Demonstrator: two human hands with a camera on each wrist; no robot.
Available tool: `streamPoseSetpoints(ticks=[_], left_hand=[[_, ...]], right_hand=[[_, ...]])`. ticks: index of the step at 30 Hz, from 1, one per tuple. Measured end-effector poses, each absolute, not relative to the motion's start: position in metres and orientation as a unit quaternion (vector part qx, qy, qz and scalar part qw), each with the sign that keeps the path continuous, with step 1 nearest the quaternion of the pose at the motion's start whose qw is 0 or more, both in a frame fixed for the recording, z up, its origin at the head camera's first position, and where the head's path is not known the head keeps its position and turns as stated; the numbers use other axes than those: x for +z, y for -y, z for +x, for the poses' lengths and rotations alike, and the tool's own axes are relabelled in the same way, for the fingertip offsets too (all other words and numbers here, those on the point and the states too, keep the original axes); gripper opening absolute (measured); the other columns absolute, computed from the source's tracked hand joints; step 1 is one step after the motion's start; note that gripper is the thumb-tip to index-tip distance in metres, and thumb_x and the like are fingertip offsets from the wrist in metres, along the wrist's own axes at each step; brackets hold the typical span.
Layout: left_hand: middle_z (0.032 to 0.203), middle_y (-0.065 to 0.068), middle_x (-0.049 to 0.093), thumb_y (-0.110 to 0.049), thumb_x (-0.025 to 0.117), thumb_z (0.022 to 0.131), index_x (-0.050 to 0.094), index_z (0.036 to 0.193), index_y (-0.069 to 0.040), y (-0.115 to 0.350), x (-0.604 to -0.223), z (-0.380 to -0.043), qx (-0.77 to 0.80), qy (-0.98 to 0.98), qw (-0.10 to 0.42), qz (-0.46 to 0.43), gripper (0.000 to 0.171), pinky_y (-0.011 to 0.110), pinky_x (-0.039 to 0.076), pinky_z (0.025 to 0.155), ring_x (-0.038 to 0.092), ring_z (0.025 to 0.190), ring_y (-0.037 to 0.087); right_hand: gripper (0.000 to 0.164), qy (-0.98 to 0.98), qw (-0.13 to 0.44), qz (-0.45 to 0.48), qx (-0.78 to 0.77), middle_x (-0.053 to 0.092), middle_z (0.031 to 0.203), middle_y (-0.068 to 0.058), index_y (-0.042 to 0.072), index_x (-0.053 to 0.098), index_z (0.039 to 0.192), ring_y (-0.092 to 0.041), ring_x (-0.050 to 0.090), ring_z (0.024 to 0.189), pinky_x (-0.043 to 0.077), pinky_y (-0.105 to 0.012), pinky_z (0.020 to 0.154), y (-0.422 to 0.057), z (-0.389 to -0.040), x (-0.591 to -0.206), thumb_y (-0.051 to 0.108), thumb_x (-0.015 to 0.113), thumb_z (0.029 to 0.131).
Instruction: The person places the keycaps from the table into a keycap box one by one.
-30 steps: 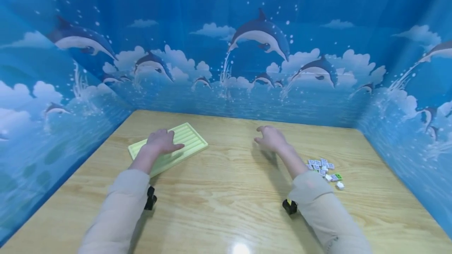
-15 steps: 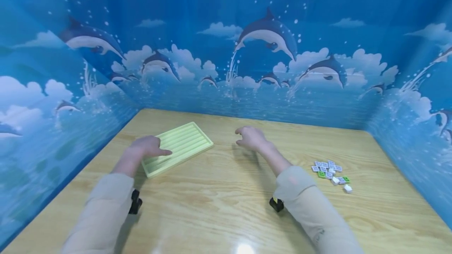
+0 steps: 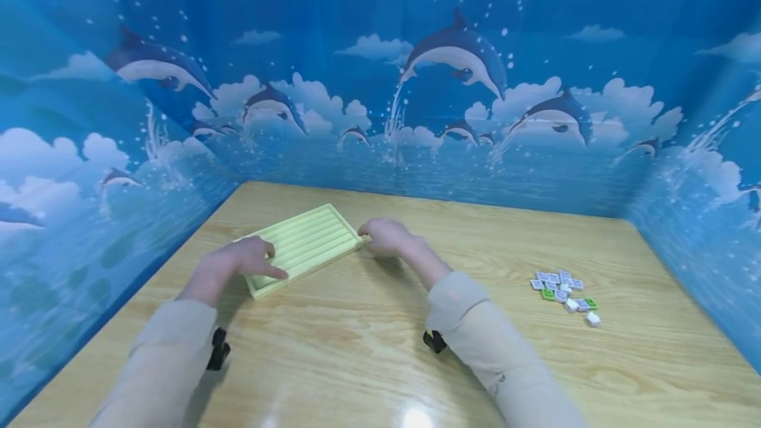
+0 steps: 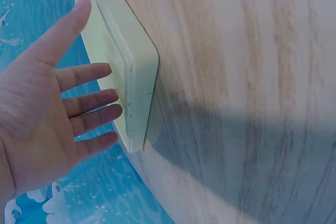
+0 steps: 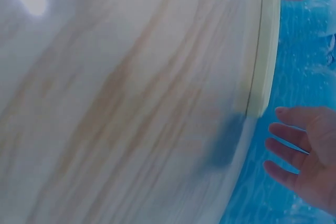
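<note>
Two unclenched, empty hands now bracket the green tray [image 3: 308, 242]: right hand [image 3: 386, 236] newly beside it, left hand [image 3: 239, 259] opposite.

The tray [image 3: 309, 238] at left looks like smooth plastic, ridged inside. The table [image 3: 351, 355] has a glossy wood-grain surface, shining at the near side. The far backdrop [image 3: 333, 12] looks like creased cloth, the sleeves [image 3: 169, 349] matt cloth, the tiles [image 3: 560, 296] at right plastic.

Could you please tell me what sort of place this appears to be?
Probably a staged recording booth: a wood-grain table, a dolphin-print backdrop around three sides, and a black device at each wrist.
</note>
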State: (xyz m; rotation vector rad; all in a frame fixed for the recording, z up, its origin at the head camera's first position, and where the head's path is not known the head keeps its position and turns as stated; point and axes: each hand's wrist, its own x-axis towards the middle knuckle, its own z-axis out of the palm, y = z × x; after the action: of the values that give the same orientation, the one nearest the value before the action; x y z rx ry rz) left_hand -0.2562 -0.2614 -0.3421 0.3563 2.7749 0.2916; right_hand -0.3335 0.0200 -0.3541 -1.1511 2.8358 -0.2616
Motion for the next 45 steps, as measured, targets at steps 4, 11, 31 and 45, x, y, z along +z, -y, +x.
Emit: streamPoseSetpoints(ticks=[4,11,31,45], left_hand=[[0.110,0.026,0.054,-0.051,0.071,0.074,0.053,0.117,0.009,0.256,-0.343,-0.257,0.097,-0.974,0.170,0.115,0.076,0.051,0.042,0.088,0.051,0.103,0.042],[0.110,0.025,0.050,-0.053,0.072,0.070,0.052,0.117,0.009,0.248,-0.344,-0.255,0.070,-0.978,0.168,0.100,0.080,0.054,0.041,0.088,0.049,0.103,0.043],[0.100,0.018,0.057,-0.036,0.080,0.066,0.048,0.114,0.014,0.232,-0.345,-0.258,0.085,-0.971,0.205,0.085,0.077,0.047,0.045,0.086,0.055,0.094,0.033],[0.095,0.015,0.058,-0.032,0.081,0.063,0.050,0.112,0.013,0.225,-0.342,-0.262,0.089,-0.970,0.195,0.114,0.074,0.045,0.047,0.084,0.056,0.090,0.031]], right_hand=[[0.026,-0.923,0.013,-0.381,-0.047,0.064,0.105,-0.006,0.011,0.067,0.107,-0.023,0.059,0.097,0.049,-0.038,0.079,-0.009,-0.332,-0.361,0.003,0.056,0.085],[0.016,-0.934,-0.027,-0.355,0.009,0.061,0.090,-0.003,0.014,0.068,0.090,-0.020,0.058,0.083,0.049,-0.035,0.064,0.000,-0.327,-0.367,0.005,0.055,0.086],[0.012,-0.888,-0.069,-0.446,0.094,0.064,0.087,-0.002,0.014,0.068,0.080,-0.019,0.057,0.082,0.047,-0.031,0.068,0.002,-0.322,-0.378,0.008,0.059,0.083],[0.026,-0.888,-0.009,-0.455,0.062,0.053,0.066,0.004,0.017,0.049,0.061,-0.012,0.049,0.065,0.044,-0.026,0.061,-0.006,-0.327,-0.373,0.018,0.063,0.083]])
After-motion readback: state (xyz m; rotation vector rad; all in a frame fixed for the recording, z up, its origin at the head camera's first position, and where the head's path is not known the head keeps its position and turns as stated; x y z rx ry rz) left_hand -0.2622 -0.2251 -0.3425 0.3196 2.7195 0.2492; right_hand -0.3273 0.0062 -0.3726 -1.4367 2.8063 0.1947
